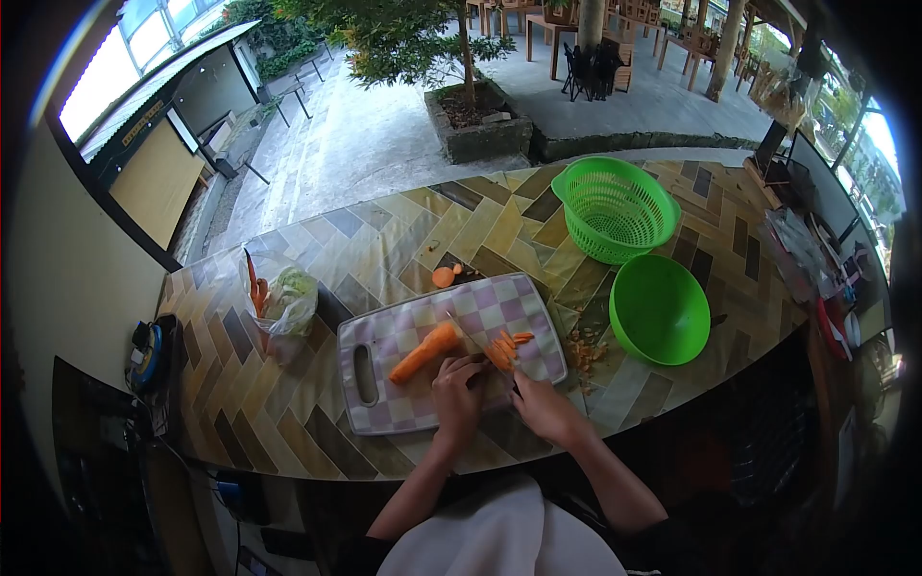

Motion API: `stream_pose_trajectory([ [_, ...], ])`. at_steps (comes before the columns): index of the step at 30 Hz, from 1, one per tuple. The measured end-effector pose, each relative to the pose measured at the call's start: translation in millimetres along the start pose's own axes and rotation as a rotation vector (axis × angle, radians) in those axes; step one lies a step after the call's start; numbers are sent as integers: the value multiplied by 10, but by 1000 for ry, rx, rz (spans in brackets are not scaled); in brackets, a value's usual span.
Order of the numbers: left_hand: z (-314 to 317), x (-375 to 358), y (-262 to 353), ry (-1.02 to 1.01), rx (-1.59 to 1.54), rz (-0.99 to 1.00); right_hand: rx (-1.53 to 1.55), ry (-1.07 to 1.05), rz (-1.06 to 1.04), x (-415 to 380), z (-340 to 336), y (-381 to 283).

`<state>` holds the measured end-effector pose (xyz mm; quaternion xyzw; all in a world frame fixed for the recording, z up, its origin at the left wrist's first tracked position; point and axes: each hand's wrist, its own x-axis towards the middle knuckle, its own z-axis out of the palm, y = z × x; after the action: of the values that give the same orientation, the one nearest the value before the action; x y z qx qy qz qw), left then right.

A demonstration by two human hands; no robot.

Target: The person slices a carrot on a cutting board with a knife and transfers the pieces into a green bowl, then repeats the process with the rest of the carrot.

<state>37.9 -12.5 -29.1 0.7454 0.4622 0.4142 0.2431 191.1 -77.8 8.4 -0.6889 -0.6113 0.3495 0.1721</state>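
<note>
Strong fisheye distortion, blackened corners, daylight from the top, pale bright courtyard (331, 144), blown-out glare at upper left, tabletop (259, 403) in softer light, dim lower right

We see orange carrot (424, 352) mid-frame, paler orange sticks (520, 338) just right. Under them, board (399, 336) in checks of muted purple and off-white, pale edging. Table (259, 422): herringbone of tan, grey-brown, near-black. Right of centre, we note bright green colander (580, 216), bright green bowl (629, 331). Left, whitish translucent bag (296, 320). Bottom centre, plain off-white cloth (499, 538).
</note>
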Motion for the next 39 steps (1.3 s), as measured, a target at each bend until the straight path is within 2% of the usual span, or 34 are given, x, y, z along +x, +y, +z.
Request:
stream_pose_trajectory([
  [5, 5, -5, -22, 13, 53, 17, -117, 43, 62, -72, 35, -152],
  [8, -4, -4, -14, 19, 46, 7, -123, 102, 16, -97, 63, -29],
  [14, -24, 6, 3, 7, -37, -26, 216, 39, -51, -45, -33, 65],
  [17, -21, 12, 9, 0, -35, -24, 179, 105, -172, -59, 65, 146],
  [20, -30, 12, 23, -1, -24, -30, 179, 83, -122, -91, 34, 97],
  [29, 0, 0, -50, 48, 23, 3, -81, -12, 28, -113, -57, -114],
  [39, 0, -27, -56, 13, 50, -14, -25, 54, 20, -10, 66, -66],
])
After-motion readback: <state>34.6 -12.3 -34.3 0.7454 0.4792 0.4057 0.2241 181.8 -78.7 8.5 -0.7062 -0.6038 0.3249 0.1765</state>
